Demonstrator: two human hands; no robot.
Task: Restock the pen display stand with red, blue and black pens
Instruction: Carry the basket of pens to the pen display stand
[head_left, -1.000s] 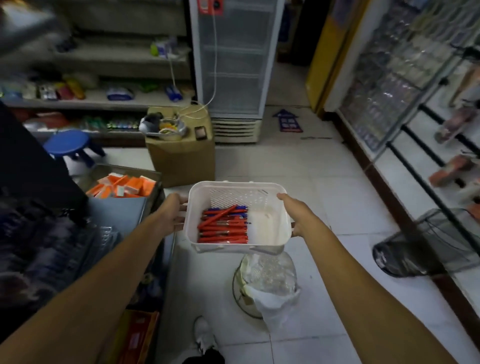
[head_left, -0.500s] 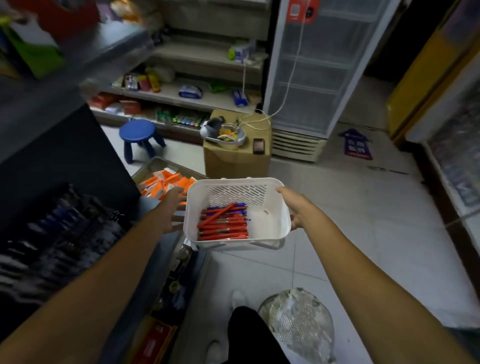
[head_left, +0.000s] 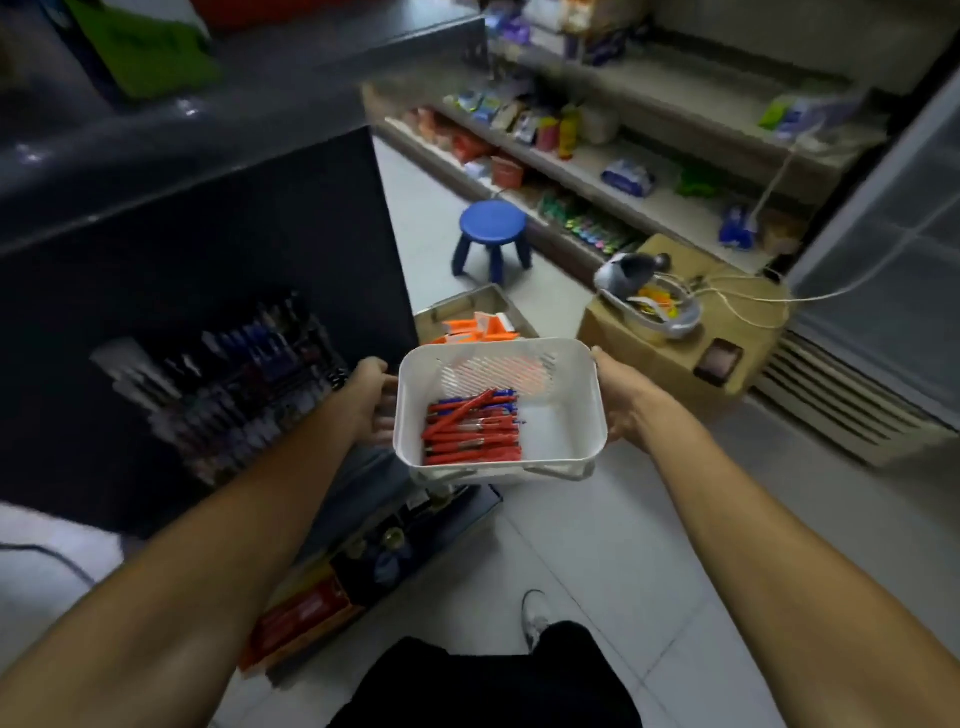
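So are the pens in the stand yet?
Not yet. Done: the pens are gathered, red pens and a few blue pens lying in the white basket. In hand: the left hand and right hand hold the basket by its sides, near the pen display stand. Left: every pen in the basket has to go into the stand; I see no black ones in it.

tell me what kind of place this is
Likely a small shop: stocked shelves, a glass-door fridge, and a pen stand on the left. The left hand and right hand hold a basket of pens.
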